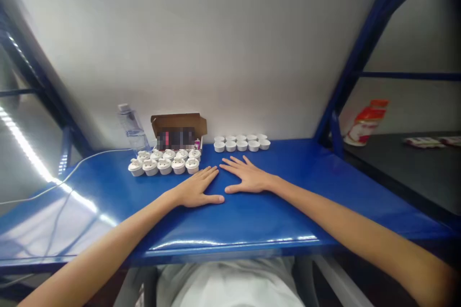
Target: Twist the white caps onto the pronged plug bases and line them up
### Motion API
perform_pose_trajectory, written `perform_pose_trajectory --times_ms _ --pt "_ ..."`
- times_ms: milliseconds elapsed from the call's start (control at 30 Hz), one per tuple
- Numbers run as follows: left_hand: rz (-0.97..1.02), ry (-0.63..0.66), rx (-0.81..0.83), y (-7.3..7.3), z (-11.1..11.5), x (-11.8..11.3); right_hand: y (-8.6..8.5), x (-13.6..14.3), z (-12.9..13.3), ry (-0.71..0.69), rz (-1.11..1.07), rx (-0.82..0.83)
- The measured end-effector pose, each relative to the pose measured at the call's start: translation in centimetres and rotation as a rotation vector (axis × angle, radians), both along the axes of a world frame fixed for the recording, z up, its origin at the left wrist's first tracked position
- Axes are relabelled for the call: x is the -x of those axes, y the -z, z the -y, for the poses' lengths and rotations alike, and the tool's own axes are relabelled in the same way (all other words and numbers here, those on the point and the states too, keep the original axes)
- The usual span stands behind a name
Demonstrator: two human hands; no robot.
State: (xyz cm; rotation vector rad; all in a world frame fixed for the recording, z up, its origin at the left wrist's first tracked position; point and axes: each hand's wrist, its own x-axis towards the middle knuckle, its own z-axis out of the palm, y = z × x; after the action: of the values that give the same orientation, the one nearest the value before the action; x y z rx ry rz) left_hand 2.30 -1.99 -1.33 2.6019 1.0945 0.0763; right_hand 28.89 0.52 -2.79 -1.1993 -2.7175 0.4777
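Note:
My left hand [200,188] and my right hand [245,176] lie flat, palms down, side by side on the blue shelf surface [288,211]. Both hold nothing and their fingers are spread. Just beyond the left hand stand several white plug-like parts [164,161] in two rows. Behind the right hand is a double row of several small white cups [241,143]. An open brown cardboard box [179,130] stands against the wall between the two groups.
A clear plastic water bottle [132,128] stands left of the box. A white cable [72,172] runs off the left side. Blue rack posts [345,86] rise at right; beyond them a red and white bottle [365,122] sits on a dark shelf.

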Motion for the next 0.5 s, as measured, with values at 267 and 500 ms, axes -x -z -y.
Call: perform_pose_trajectory --times_ms 267,500 --pt "0.061 0.025 -0.075 -0.2 0.1 0.2 0.3 -0.3 0.0 -0.002 -0.034 -0.022" --pt "0.241 -0.027 -0.501 -2.1 0.2 0.7 0.0 0.5 -2.5 0.084 -0.209 -0.185"
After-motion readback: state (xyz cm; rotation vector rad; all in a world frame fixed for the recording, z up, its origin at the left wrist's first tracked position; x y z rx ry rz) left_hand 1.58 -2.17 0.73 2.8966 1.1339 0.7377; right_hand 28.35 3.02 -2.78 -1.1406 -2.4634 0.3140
